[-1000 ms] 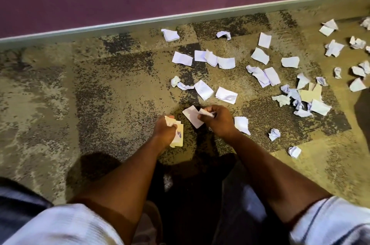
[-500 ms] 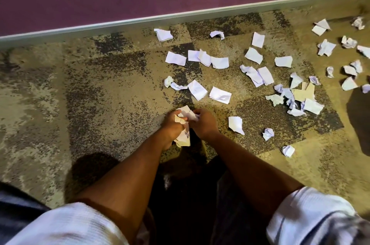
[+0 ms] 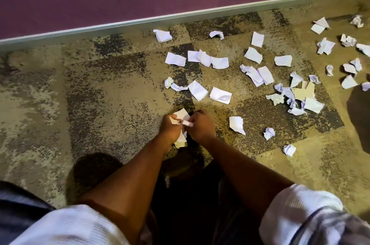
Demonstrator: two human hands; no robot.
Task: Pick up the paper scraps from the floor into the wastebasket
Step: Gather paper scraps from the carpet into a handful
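Head view: both hands' grip (image 3: pixel 183 122) tight around gathered paper scraps (image 3: pixel 181 137), fists touching.

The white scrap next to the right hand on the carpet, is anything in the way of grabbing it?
Nothing visible blocks it. The white scrap lies alone on bare carpet, just right of the right hand. But both hands are busy: the left hand holds a bundle of scraps, and the right pinches a piece too.
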